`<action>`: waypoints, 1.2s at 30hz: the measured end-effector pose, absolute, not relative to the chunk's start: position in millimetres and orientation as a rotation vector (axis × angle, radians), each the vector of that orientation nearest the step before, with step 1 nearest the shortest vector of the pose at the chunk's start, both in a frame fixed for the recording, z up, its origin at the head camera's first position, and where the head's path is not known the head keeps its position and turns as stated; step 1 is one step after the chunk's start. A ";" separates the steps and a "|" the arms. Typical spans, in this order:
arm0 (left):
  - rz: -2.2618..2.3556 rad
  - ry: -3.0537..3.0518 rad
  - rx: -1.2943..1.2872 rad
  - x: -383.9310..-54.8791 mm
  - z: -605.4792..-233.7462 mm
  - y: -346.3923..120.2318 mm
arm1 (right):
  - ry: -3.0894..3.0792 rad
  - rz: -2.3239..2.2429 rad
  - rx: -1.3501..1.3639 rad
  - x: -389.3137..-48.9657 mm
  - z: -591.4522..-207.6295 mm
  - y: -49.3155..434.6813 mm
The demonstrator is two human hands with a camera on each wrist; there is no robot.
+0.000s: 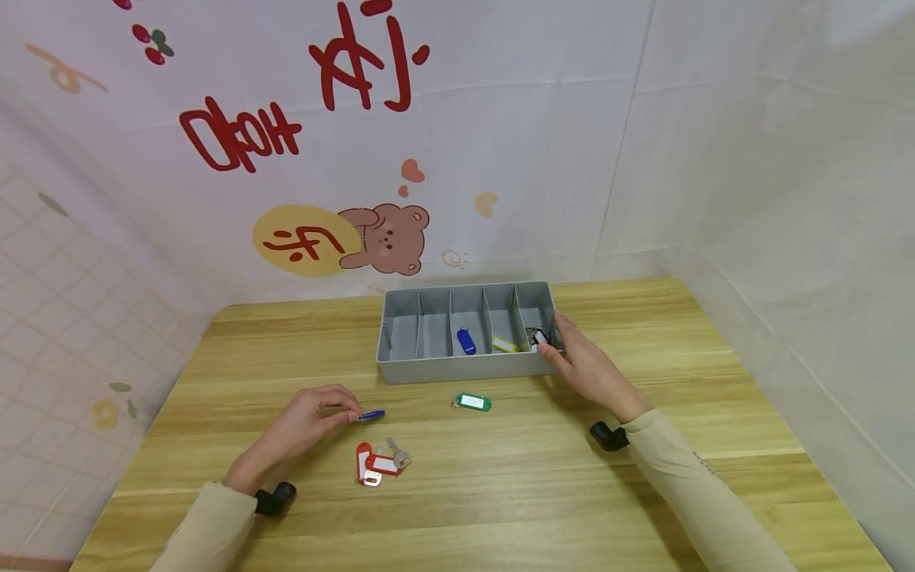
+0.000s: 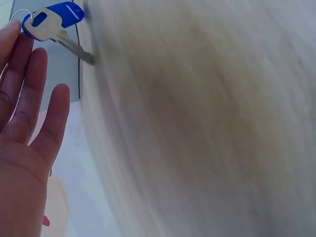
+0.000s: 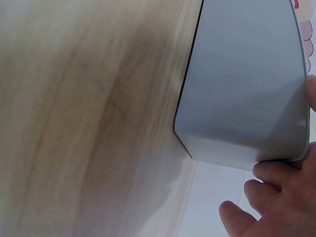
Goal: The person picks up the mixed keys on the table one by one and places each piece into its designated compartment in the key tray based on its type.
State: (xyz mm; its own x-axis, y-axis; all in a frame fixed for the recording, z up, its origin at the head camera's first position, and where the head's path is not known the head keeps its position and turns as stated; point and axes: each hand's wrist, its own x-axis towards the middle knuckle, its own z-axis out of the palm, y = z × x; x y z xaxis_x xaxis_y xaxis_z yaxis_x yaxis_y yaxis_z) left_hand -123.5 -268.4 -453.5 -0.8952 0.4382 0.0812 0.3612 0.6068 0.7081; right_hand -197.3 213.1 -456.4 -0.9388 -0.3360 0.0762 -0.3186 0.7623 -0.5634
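Between thumb and fingertip, my left hand [image 1: 310, 415] pinches the ring of a blue key tag [image 1: 372, 415], held in front of the grey compartment tray [image 1: 465, 369]. A silver key [image 2: 49, 28] dangles from that ring in the left wrist view. My right hand [image 1: 592, 369] grips the tray's right end, thumb over the rim and fingers along the outer side. Inside the tray lie another blue key tag [image 1: 466, 342] in the middle compartment, a yellow tag [image 1: 504, 344] to its right, and a black-edged tag [image 1: 539, 337] in the rightmost one, partly hidden by my thumb.
A green key tag [image 1: 473, 402] lies on the wooden table [image 1: 500, 492] just in front of the tray. Nearer me, two red key tags [image 1: 384, 465] lie with keys [image 1: 399, 456]. A printed white cloth [image 1: 529, 143] hangs behind the table.
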 end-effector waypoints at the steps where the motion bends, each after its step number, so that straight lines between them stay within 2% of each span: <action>1: 1.169 2.731 0.678 -123.1 -453.1 -267.8 | 2.921 -0.927 -0.545 -197.2 -456.4 213.0; 19: 1.300 2.764 0.718 -119.6 -442.9 -251.9 | 2.926 -0.952 -0.560 -196.6 -456.2 212.1; 36: 1.567 2.736 0.761 -121.0 -430.1 -212.7 | 2.909 -0.965 -0.555 -196.9 -456.4 212.8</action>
